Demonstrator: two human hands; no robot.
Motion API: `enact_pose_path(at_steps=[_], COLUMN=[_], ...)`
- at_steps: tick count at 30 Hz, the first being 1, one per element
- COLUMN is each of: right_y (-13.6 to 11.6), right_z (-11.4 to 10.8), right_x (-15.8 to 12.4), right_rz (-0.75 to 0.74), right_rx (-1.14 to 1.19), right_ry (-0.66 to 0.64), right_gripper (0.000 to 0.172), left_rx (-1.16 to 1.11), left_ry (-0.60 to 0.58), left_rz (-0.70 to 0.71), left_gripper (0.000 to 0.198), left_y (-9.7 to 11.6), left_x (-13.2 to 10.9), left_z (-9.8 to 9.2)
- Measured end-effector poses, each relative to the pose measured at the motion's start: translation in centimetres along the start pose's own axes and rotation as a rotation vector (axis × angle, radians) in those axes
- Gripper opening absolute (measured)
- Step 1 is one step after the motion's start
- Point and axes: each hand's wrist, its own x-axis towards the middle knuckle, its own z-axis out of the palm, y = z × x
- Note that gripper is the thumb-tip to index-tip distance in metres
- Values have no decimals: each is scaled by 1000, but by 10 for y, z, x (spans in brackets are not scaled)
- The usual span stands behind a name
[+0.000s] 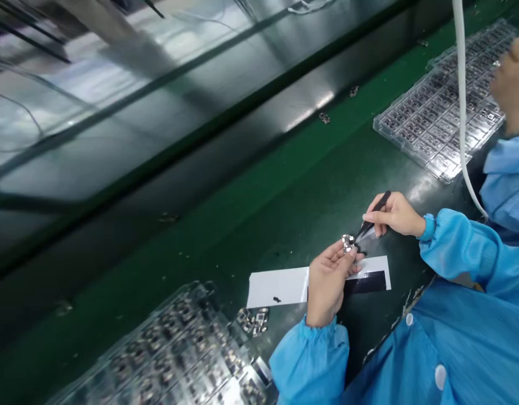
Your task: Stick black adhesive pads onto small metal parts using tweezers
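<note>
Small metal part (348, 243), shiny, pinched at the fingertips of the left hand (327, 281), raised just above the white sheet (280, 287). Black tweezers (371, 219) gripped pen-fashion in the closed right hand (393, 215), tips touching the part from the right. Directly beneath both hands, the white sheet flat on the green bench (263, 202), bearing a black strip (367, 282) toward its right end and a tiny dark speck (277, 299) near its middle; middle of the sheet partly hidden by the left hand. Just left of the left sleeve (310, 360), a small cluster of loose parts (254, 320) at the sheet's lower edge. Further left and nearer, a clear tray (179, 354) of pockets filled with similar parts, blurred. Well apart at upper right, a second clear tray (437, 118), its far corner covered by another person's hand (510, 81) in a blue sleeve (508, 174); grip of that hand not discernible. White cable (461, 101) hanging across this tray, crossing in front of it. Scattered loose bits (325, 118) on the bench between the trays. Beyond the green surface, a dark glossy belt (242, 112) running diagonally.
</note>
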Motion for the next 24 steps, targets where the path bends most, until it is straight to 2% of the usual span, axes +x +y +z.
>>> enact_pose_path(at_steps=[9,24], right_y=[4,5], right_z=[4,8], right_x=[-2,-3], right_rz=[-6,9], right_rx=[-93,-85], right_ry=[-43,-67], right_gripper=[34,34], left_rx=[-68,-42], left_ry=[-132,-105], left_rz=[-108,-81], left_gripper=[39,42], left_y=[2,0], left_x=[0,-2], left_z=[-4,-3])
